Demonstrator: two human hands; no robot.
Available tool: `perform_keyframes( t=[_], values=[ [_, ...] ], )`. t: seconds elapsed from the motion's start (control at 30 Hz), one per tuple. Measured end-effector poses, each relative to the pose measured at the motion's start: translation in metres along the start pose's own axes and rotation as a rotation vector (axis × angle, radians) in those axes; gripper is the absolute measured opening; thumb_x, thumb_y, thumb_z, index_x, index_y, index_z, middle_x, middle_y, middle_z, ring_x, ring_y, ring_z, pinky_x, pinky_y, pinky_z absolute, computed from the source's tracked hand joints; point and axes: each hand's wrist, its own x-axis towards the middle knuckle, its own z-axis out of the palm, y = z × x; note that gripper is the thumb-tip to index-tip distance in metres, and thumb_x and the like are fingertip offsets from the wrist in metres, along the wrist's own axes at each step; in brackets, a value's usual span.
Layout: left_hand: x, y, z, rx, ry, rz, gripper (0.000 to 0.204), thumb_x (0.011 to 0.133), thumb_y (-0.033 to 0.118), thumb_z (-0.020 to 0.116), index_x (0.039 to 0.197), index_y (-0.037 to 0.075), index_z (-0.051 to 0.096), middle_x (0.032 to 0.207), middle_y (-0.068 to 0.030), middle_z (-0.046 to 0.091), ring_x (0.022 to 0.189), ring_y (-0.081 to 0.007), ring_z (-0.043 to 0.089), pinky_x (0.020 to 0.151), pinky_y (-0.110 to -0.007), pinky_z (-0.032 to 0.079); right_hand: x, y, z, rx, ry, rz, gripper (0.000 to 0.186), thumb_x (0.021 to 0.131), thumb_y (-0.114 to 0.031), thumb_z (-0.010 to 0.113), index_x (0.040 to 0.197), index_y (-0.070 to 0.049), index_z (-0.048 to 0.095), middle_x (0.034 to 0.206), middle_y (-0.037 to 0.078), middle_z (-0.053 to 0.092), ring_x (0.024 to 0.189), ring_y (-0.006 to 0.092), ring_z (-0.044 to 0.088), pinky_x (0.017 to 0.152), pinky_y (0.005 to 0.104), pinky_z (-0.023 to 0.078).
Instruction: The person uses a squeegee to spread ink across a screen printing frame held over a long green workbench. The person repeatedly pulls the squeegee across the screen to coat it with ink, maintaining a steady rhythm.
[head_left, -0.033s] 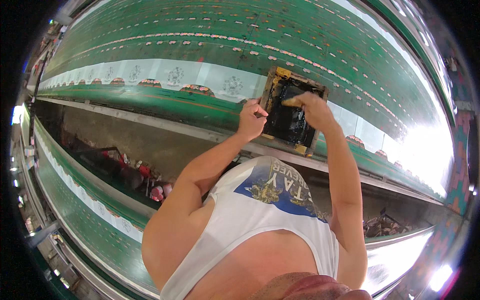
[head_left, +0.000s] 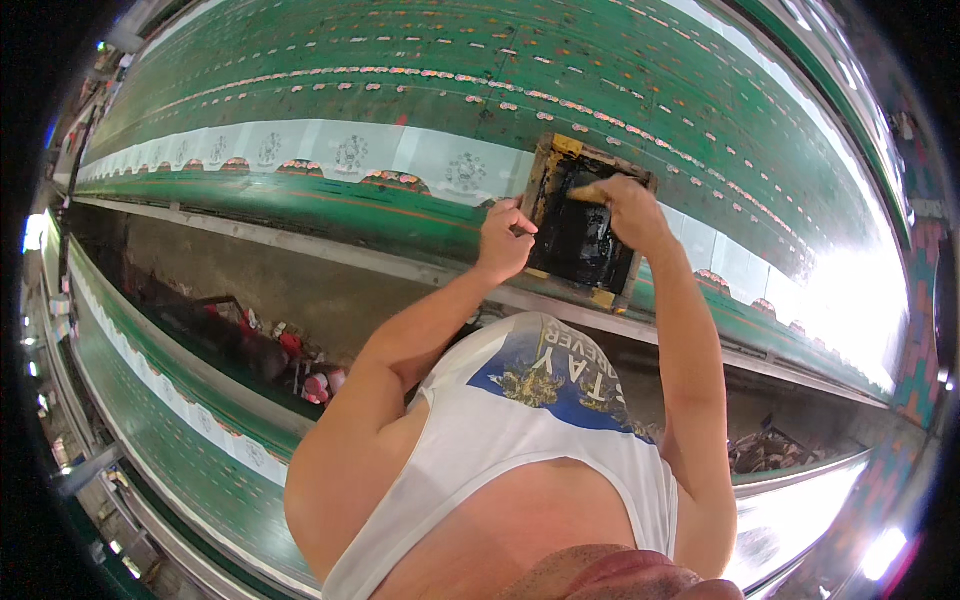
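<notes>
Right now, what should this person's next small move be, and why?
Probably draw the tool toward the body: the right hand grips it over the far half of the frame, and a glossy black layer lies on its near side. The left hand is at the frame's left edge; whether it touches is hard to tell.

The black coating (head_left: 577, 245) looks glossy, the frame (head_left: 541, 187) rough wood, the green table (head_left: 400, 213) smooth.
</notes>
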Motion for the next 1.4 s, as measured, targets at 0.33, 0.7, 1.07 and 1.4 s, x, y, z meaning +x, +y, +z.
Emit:
perform_keyframes(
  t=[0.33,0.7,1.07,1.4],
  values=[
    [0.007,0.005,-0.005,-0.045,-0.034,-0.018,0.017,0.076,-0.007,0.080,0.085,0.007,0.074,0.141,-0.0257,0.067,0.139,-0.0458,0.060,0.116,-0.052,0.047,-0.005,0.011,0.048,-0.216,0.221,0.038,0.054,0.084,0.006,0.071,0.132,-0.017,0.079,0.113,0.011,0.074,0.110,0.0367,0.073,0.100,0.0490,0.059],
    [0.008,0.004,-0.002,-0.030,-0.048,0.019,0.018,0.077,-0.013,0.073,0.083,0.004,0.072,0.147,-0.0253,0.061,0.132,-0.0411,0.061,0.092,-0.042,0.062,-0.098,-0.074,0.086,-0.227,0.201,0.003,0.055,0.080,0.002,0.076,0.132,-0.013,0.078,0.117,0.008,0.074,0.109,0.0339,0.072,0.099,0.0486,0.057],
    [0.012,0.010,-0.006,0.100,-0.056,0.062,0.015,0.077,-0.008,0.079,0.085,0.004,0.072,0.138,-0.0278,0.067,0.137,-0.0464,0.060,0.115,-0.052,0.048,-0.142,-0.066,0.089,-0.004,0.438,0.184,0.042,0.091,-0.015,0.085,0.132,-0.005,0.078,0.142,0.017,0.069,0.139,0.0368,0.061,0.116,0.0501,0.049],
    [-0.007,0.048,0.064,0.057,-0.009,0.219,0.019,0.077,-0.008,0.076,0.087,0.007,0.074,0.142,-0.0246,0.066,0.138,-0.0438,0.059,0.116,-0.051,0.046,-0.228,0.023,0.090,0.455,0.723,0.507,0.035,0.103,-0.009,0.074,0.137,-0.002,0.077,0.142,0.018,0.072,0.136,0.0323,0.068,0.112,0.0410,0.054]
  ],
)
